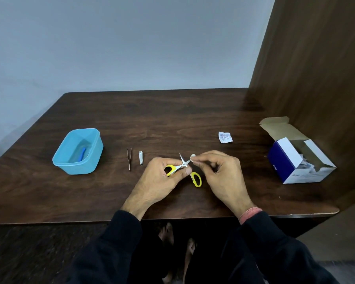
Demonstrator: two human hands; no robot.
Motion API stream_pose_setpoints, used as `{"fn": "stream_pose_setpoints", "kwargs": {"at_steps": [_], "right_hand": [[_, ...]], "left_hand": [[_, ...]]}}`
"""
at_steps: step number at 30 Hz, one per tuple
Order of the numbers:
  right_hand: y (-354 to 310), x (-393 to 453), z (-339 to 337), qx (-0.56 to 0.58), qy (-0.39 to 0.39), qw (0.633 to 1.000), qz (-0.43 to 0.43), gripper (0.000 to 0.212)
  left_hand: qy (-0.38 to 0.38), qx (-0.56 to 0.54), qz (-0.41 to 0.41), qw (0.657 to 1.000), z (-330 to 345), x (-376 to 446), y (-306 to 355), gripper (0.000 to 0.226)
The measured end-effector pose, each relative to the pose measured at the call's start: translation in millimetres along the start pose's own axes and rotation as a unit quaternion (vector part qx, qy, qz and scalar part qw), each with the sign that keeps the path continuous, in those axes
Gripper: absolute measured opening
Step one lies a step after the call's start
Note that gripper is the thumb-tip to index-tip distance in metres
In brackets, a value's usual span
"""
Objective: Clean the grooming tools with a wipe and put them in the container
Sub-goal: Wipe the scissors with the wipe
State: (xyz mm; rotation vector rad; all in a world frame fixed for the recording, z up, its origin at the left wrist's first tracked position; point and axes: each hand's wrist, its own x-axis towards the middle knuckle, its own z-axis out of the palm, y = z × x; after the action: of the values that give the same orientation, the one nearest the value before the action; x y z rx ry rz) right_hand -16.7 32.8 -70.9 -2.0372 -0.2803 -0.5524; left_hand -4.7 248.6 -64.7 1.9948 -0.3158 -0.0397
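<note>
Left hand [162,177] gripping the scissors [183,168] by one yellow loop, fingers [186,171] curled round it near the pivot. Blades spread open, tips pointing away, held just above the counter [172,124]. Second yellow loop hanging free between the two hands.

Right hand [219,173] pinching a small white wipe [192,157] between thumb and forefinger, pressed against one blade at its tip end. Remaining fingers loosely curled.

Left of the hands, flat on the counter: tweezers [129,158] and nail clipper [140,158], side by side, near each other but apart, both lying roughly front to back.

Further left: blue container [78,151], lid off, with one blue item [82,154] inside (too blurred to identify).

Right side: torn white wrapper [225,137] lying on the counter behind the right hand, well apart from it. Beyond that, at the counter's right edge, an open blue-and-white cardboard box [299,158], flap up, white packets visible inside.

Dark sleeves on both arms, pinkish band [249,214] at the right wrist. Bare feet [172,236] visible under the counter edge.
</note>
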Motion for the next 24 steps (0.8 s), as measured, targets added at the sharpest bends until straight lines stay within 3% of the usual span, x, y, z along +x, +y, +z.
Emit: {"fn": "stream_pose_setpoints", "kwargs": {"at_steps": [5, 9, 14, 18, 24], "right_hand": [[0.1, -3.5, 1.7, -0.003, -0.037, 0.998, -0.042, 0.017], [2.2, -3.4, 2.6, -0.061, 0.009, 0.998, -0.033, 0.020], [0.6, -6.9, 2.5, -0.060, -0.034, 0.994, -0.084, 0.023], [2.1, -4.4, 2.7, -0.079, 0.012, 0.996, -0.047, 0.023], [-0.5, -5.9, 0.0, -0.051, -0.028, 0.995, -0.077, 0.026]], "left_hand": [[-0.008, -0.009, 0.012, 1.000, -0.5, -1.4, 0.0, 0.007], [0.006, 0.001, 0.006, 1.000, 0.0, -2.0, 2.6, 0.008], [-0.013, -0.018, 0.012, 1.000, 0.6, -2.2, 1.8, 0.008], [0.004, 0.001, 0.008, 1.000, 0.8, -1.2, 0.8, 0.009], [-0.009, -0.005, 0.011, 1.000, -1.0, -4.2, 5.2, 0.008]]}}
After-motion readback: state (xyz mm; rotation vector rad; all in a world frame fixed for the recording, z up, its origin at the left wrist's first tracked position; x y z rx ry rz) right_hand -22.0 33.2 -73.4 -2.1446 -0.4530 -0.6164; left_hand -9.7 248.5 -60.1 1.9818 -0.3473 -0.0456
